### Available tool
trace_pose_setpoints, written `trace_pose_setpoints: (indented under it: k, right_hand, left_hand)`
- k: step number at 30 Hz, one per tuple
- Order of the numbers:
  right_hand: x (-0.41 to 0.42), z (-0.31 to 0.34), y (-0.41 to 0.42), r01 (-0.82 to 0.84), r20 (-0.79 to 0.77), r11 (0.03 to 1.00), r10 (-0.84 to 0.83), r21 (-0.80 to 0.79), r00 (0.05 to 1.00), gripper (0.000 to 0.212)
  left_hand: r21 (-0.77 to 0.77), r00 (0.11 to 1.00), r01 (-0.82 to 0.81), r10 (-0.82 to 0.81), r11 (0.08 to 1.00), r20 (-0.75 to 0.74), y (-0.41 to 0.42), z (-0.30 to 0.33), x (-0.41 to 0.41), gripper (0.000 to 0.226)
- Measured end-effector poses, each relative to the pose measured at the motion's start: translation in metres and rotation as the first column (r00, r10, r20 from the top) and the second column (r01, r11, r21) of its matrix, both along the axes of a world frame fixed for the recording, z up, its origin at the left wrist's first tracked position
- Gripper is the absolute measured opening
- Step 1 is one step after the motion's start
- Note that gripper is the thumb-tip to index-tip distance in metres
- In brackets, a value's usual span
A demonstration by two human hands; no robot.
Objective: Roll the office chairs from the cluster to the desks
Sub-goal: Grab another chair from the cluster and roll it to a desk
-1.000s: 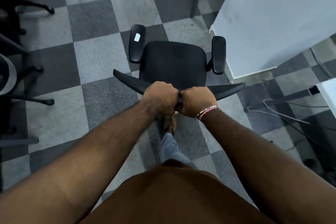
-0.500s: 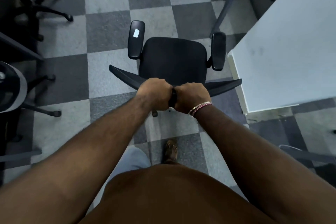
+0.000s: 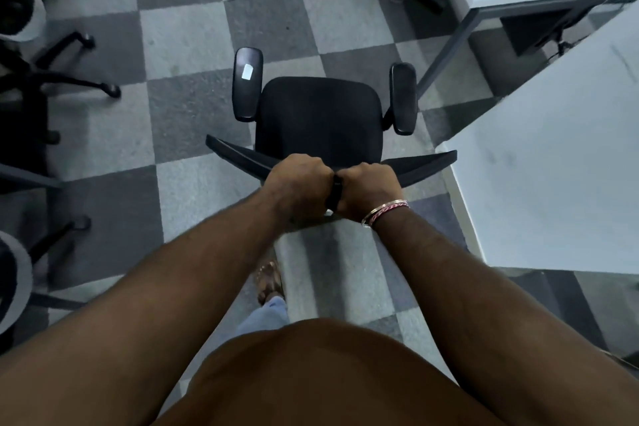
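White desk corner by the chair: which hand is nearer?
Right. The right hand grips the chair backrest on the side toward the white desk; the left hand grips it just beyond, farther from the desk.

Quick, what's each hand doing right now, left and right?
Left hand: closed, gripping the top edge of the chair backrest.
Right hand: closed, gripping the same backrest edge right beside the left.
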State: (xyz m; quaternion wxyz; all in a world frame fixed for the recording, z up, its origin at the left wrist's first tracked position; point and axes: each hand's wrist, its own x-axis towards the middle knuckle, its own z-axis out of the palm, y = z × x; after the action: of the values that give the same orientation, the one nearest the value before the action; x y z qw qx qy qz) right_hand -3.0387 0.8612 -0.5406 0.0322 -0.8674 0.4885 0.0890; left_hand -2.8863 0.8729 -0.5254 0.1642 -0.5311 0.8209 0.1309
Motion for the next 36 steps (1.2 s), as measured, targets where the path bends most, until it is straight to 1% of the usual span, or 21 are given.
trace_pose_setpoints:
  k: [4,10,13,17,24,29,34,36]
  right_hand:
    - [0.028,-0.001,-0.056,0.011,-0.002,1.0,-0.011,0.008,1.0,0.031]
    - [0.072,-0.005,-0.164,0.037,0.037,0.999,-0.037,-0.012,0.999,0.033]
    - [0.087,-0.005,-0.223,0.044,0.03,0.999,-0.044,-0.018,0.999,0.029]
    - [0.098,-0.003,-0.309,0.058,0.046,0.998,-0.057,-0.014,0.997,0.028]
    - [0.097,-0.006,-0.424,0.058,0.067,0.998,-0.055,-0.038,0.996,0.03]
    - [0.108,-0.013,-0.509,0.133,0.079,0.988,-0.127,-0.079,0.989,0.031]
    - [0.122,-0.015,-0.595,0.236,0.044,0.968,-0.233,-0.082,0.971,0.026]
    - [0.128,-0.012,-0.626,0.297,0.037,0.953,-0.295,-0.067,0.955,0.029]
  left_hand:
    - [0.051,0.999,0.045,-0.046,0.998,0.01,-0.064,0.003,0.029,0.015]
    - [0.023,0.99,0.131,-0.132,0.991,0.043,-0.181,0.01,0.073,0.022]
    - [-0.005,0.988,0.132,-0.131,0.991,0.085,-0.24,0.01,0.086,0.023]
    - [-0.031,0.992,0.092,-0.089,0.995,0.091,-0.326,0.016,0.094,0.022]
    - [0.013,0.991,0.108,-0.109,0.994,0.082,-0.444,0.012,0.096,0.019]
    - [0.039,0.976,0.189,-0.192,0.981,0.105,-0.541,0.009,0.105,0.017]
    - [-0.024,0.955,0.285,-0.282,0.958,0.087,-0.64,0.005,0.117,0.018]
    - [-0.019,0.942,0.329,-0.327,0.944,0.072,-0.677,0.006,0.122,0.019]
